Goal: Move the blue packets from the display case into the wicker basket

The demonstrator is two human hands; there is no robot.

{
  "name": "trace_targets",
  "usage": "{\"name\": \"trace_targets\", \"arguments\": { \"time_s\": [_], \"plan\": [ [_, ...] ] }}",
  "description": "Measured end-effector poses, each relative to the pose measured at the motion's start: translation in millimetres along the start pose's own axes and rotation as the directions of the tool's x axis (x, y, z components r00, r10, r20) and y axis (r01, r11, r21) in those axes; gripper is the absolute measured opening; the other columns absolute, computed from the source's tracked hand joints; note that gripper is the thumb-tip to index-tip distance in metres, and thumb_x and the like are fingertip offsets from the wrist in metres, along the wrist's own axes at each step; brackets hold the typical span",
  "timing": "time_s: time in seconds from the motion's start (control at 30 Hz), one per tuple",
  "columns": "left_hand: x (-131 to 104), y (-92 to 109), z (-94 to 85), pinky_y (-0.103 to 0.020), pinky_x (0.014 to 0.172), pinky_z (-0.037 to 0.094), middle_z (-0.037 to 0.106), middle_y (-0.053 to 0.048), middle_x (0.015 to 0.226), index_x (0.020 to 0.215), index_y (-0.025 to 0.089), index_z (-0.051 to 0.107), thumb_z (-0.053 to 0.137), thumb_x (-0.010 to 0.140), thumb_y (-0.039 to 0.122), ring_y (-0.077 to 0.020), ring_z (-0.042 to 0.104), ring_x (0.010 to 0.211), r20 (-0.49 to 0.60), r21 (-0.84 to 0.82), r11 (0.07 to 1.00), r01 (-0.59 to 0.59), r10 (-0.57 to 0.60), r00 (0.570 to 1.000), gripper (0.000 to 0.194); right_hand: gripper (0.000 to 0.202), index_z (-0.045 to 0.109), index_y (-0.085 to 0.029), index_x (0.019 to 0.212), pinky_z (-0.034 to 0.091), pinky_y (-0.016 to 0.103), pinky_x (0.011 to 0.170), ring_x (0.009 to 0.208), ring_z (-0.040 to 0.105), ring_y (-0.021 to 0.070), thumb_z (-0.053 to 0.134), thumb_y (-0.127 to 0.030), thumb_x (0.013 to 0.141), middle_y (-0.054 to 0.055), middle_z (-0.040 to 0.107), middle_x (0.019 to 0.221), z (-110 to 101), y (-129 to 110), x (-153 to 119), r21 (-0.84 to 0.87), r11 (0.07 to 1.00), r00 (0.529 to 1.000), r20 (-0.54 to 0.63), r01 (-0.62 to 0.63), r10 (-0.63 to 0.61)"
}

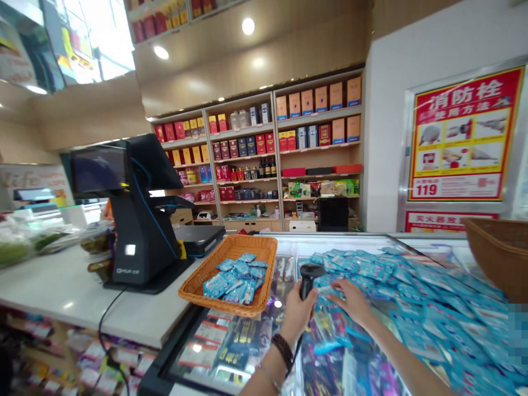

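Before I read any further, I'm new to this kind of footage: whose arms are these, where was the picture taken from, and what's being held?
There is no machine arm here: these are a person's own bare hands, seen from a camera worn on their head. The left hand grips a dark handheld scanner. The right hand is beside it, fingers bent; whether they pinch anything is unclear. Blue packets cover much of the glass-topped case, and more lie in a wicker basket. Further left, a checkout screen stands on a pale counter.
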State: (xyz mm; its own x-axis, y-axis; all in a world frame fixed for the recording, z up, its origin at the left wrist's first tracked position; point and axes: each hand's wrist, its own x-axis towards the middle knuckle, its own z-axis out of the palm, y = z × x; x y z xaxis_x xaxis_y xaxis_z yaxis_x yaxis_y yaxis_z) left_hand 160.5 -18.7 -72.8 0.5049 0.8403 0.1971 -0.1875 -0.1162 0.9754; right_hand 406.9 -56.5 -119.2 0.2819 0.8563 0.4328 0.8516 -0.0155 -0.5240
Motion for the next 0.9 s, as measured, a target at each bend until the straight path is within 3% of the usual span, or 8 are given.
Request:
{"name": "trace_targets", "arguments": {
  "time_s": [0.2, 0.3, 0.4, 0.5, 0.6, 0.73, 0.8, 0.9],
  "plan": [
    [5, -20, -2.0, -0.027, 0.047, 0.036, 0.056, 0.009, 0.057, 0.087, 0.03, 0.061, 0.105, 0.076, 0.097, -0.0106, 0.044, 0.043, -0.014, -0.045, 0.999, 0.013, -0.014, 1.0, 0.081, 0.027, 0.094, -0.029, 0.122, 0.069, 0.057, 0.114, 0.128, 0.091, 0.045, 0.076, -0.047, 0.115, 0.019, 0.097, 0.128, 17, 4, 5, -0.282, 0.958, 0.985, -0.173, -0.046, -0.004],
    [5, -23, -6.7, -0.027, 0.048, 0.036, 0.056, 0.01, 0.057, 0.086, 0.03, 0.061, 0.103, 0.072, 0.105, -0.0106, 0.044, 0.043, -0.019, -0.07, 0.997, 0.018, -0.02, 1.0, 0.087, 0.036, 0.096, -0.028, 0.127, 0.065, 0.06, 0.118, 0.136, 0.087, 0.0477, 0.077, -0.057, 0.117, 0.022, 0.096, 0.135, 20, 6, -4, -0.398, 0.913, 0.976, -0.216, -0.088, 0.0],
    [4, -22, -8.6, -0.027, 0.047, 0.034, 0.056, 0.009, 0.056, 0.087, 0.029, 0.062, 0.097, 0.068, 0.113, -0.0108, 0.045, 0.043, -0.058, -0.089, 0.996, 0.022, -0.027, 0.998, 0.093, 0.047, 0.097, -0.029, 0.12, 0.065, 0.065, 0.119, 0.138, 0.084, 0.05, 0.084, -0.073, 0.11, 0.022, 0.095, 0.137, 17, 4, -9, -0.4, 0.912, 0.981, -0.194, -0.088, 0.01],
    [1, -19, -7.4, -0.027, 0.047, 0.033, 0.054, 0.01, 0.055, 0.086, 0.03, 0.061, 0.094, 0.065, 0.117, -0.0107, 0.044, 0.041, -0.083, -0.102, 0.994, 0.024, -0.033, 0.996, 0.096, 0.047, 0.096, -0.032, 0.106, 0.068, 0.063, 0.11, 0.133, 0.086, 0.0491, 0.081, -0.077, 0.103, 0.017, 0.097, 0.129, 7, 1, -5, -0.266, 0.957, 0.972, -0.231, -0.115, 0.052],
    [-2, -18, -5.9, -0.027, 0.047, 0.033, 0.053, 0.01, 0.055, 0.085, 0.031, 0.059, 0.096, 0.067, 0.114, -0.0111, 0.045, 0.042, -0.055, -0.109, 0.994, 0.028, -0.034, 0.998, 0.093, 0.055, 0.088, -0.033, 0.085, 0.071, 0.055, 0.093, 0.107, 0.091, 0.0447, 0.071, -0.084, 0.097, 0.015, 0.096, 0.103, -5, 0, 2, 0.015, 0.985, 0.93, -0.325, -0.175, 0.17],
    [-5, -17, -5.0, -0.027, 0.047, 0.034, 0.055, 0.01, 0.058, 0.088, 0.03, 0.061, 0.098, 0.07, 0.11, -0.0106, 0.046, 0.043, -0.006, -0.12, 0.993, 0.023, -0.024, 1.0, 0.091, 0.062, 0.081, -0.035, 0.072, 0.07, 0.052, 0.076, 0.081, 0.09, 0.0429, 0.068, -0.095, 0.078, 0.015, 0.09, 0.079, -21, 5, 5, 0.364, 0.908, 0.842, -0.407, -0.206, 0.354],
    [-6, -17, -4.6, -0.027, 0.047, 0.033, 0.055, 0.01, 0.059, 0.09, 0.03, 0.062, 0.099, 0.071, 0.11, -0.0104, 0.046, 0.043, 0.013, -0.122, 0.992, 0.015, -0.014, 1.0, 0.09, 0.06, 0.081, -0.036, 0.071, 0.072, 0.052, 0.076, 0.08, 0.09, 0.0439, 0.072, -0.095, 0.072, 0.015, 0.09, 0.077, -25, 7, 3, 0.441, 0.875, 0.807, -0.433, -0.199, 0.402],
    [-8, -17, -4.3, -0.027, 0.047, 0.033, 0.056, 0.01, 0.06, 0.091, 0.029, 0.063, 0.098, 0.074, 0.109, -0.01, 0.047, 0.043, 0.045, -0.113, 0.994, 0.004, 0.001, 0.999, 0.089, 0.06, 0.081, -0.036, 0.071, 0.075, 0.054, 0.079, 0.081, 0.091, 0.0449, 0.077, -0.095, 0.069, 0.015, 0.089, 0.076, -26, 6, 1, 0.501, 0.844, 0.791, -0.431, -0.192, 0.435]
  ]
}}
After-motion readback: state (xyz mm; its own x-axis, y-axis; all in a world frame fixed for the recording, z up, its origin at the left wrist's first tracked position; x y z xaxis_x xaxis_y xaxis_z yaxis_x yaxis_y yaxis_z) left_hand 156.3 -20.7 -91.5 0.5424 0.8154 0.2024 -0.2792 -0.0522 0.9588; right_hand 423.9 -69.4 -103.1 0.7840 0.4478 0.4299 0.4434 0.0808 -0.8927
